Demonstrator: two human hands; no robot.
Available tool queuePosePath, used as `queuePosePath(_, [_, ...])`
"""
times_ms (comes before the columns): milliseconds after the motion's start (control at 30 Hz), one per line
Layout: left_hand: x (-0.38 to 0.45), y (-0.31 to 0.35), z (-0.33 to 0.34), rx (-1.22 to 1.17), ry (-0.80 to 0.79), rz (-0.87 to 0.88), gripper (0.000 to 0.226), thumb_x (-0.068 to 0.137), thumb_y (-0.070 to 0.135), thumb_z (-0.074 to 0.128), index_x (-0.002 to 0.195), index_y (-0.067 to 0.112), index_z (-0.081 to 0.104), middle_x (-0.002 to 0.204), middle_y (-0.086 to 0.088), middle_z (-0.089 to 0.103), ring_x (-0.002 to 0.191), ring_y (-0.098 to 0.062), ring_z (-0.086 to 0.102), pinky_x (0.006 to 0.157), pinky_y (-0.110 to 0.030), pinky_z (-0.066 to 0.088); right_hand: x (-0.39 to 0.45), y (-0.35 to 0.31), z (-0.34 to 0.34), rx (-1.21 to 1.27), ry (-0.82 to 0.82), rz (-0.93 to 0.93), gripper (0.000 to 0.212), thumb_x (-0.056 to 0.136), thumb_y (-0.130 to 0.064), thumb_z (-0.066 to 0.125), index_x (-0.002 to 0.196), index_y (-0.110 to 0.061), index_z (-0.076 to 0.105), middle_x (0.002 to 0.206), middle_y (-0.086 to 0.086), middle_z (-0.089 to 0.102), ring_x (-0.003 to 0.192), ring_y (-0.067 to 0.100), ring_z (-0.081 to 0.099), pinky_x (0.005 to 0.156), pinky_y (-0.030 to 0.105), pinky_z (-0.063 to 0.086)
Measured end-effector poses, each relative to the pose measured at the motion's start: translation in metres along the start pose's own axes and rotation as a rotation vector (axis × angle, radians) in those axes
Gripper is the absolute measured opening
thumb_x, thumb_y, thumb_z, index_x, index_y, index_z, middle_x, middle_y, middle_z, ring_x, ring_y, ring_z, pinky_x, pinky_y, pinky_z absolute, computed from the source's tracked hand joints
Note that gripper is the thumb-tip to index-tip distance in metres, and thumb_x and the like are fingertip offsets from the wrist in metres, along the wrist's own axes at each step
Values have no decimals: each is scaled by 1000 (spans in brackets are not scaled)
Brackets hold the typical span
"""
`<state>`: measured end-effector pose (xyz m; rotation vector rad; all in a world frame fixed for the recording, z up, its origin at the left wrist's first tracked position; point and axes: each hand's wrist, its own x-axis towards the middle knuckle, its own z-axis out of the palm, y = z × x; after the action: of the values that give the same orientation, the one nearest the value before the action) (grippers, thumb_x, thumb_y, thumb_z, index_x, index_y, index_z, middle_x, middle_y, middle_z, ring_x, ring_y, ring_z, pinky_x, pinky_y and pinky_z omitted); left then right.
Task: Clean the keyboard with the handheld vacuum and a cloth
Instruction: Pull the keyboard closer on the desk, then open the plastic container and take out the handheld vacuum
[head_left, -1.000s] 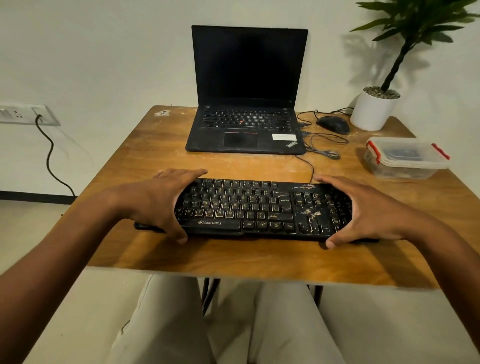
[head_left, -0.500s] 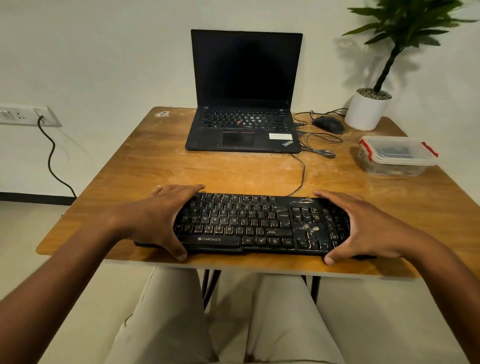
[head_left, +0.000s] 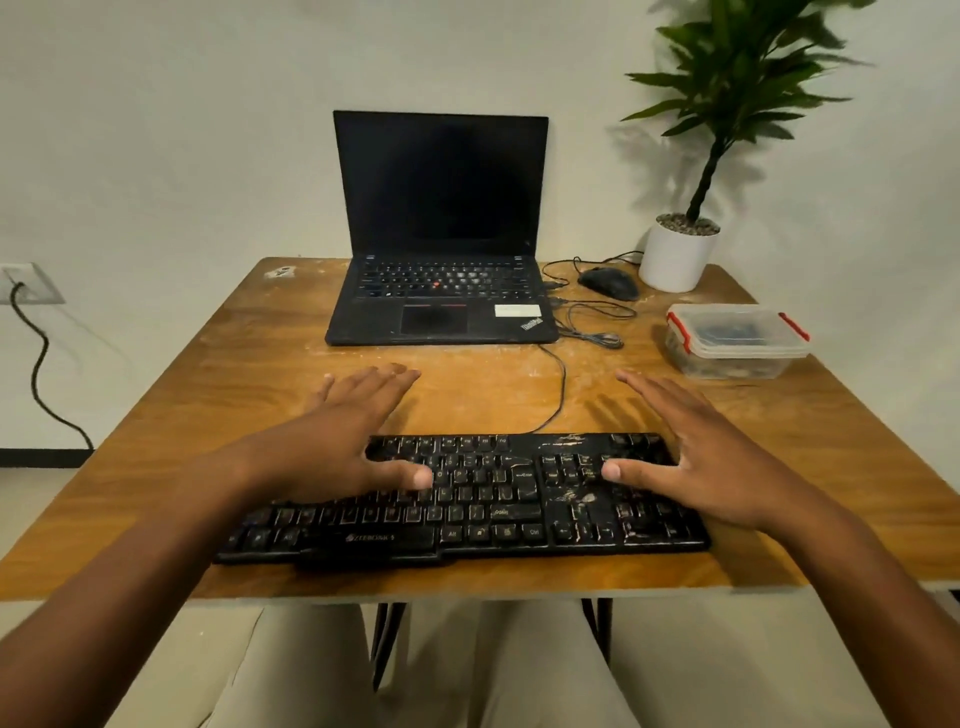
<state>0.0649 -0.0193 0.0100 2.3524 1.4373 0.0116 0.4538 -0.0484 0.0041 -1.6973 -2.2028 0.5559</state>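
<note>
Near the front edge of the wooden table (head_left: 218, 374), a black keyboard (head_left: 498, 499) is laid flat, its long side roughly parallel to that edge and its keys marked with pale scuffs and grime. Its thin cable (head_left: 558, 384) is led back across the wood toward the laptop. The left hand (head_left: 343, 436) is spread above the keyboard's left part, fingers straight and extended past the rear edge, thumb stretched over the keys; nothing is gripped. The right hand (head_left: 691, 447) is likewise held flat and splayed over the right part, thumb pointed inward across the number keys. Whether the palms are resting on the keys or held just above them cannot be told from this angle. Behind the keyboard, an open laptop (head_left: 441, 234) with a dark screen is set at the table's far side. Just right of it a dark mouse (head_left: 609, 283) is seen among loose cables, then a white plant pot (head_left: 675, 257). A clear lidded container (head_left: 737, 340) with red clips is placed near the right edge.
</note>
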Motion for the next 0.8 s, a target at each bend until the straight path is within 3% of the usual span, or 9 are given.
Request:
queuePosePath(200, [60, 51, 0, 23, 122, 150, 105, 75, 92, 20, 159, 35, -7, 166, 12, -16, 151, -8, -20, 122, -52, -12, 1, 20, -9, -59, 200, 12, 96, 81, -87, 44, 160, -47, 8, 168, -25, 1, 154, 1, -6, 126, 47, 11])
queuePosePath(367, [115, 98, -2, 80, 157, 240, 106, 75, 91, 16, 160, 31, -5, 168, 8, -12, 152, -11, -17, 120, -58, -15, 5, 43, -25, -66, 256, 104, 97, 77, -85, 42, 159, -51, 1, 169, -19, -1, 155, 8, -6, 126, 52, 13])
queuePosePath(500, [157, 132, -1, 118, 157, 289, 108, 76, 90, 17, 161, 27, -3, 169, 3, -8, 153, -16, -14, 119, -59, -14, 14, 68, -41, -93, 279, 178, 104, 75, -89, 37, 162, -42, 3, 171, -13, 1, 157, 14, -3, 125, 57, 15])
queuePosePath(700, [226, 176, 8, 167, 148, 284, 98, 87, 83, 26, 161, 25, -1, 169, -2, 0, 155, -24, -7, 118, -63, -13, 34, 116, -62, -244, 325, 194, 106, 73, -98, 23, 160, -40, 8, 171, -9, 9, 157, 22, 8, 124, 56, 22])
queuePosePath(800, [259, 189, 13, 170, 124, 257, 99, 86, 84, 27, 160, 25, -1, 169, -4, 1, 155, -27, -5, 117, -64, -12, 47, 140, -78, -284, 344, 217, 105, 74, -96, 28, 158, -34, 18, 167, -4, 23, 152, 26, 23, 119, 57, 32])
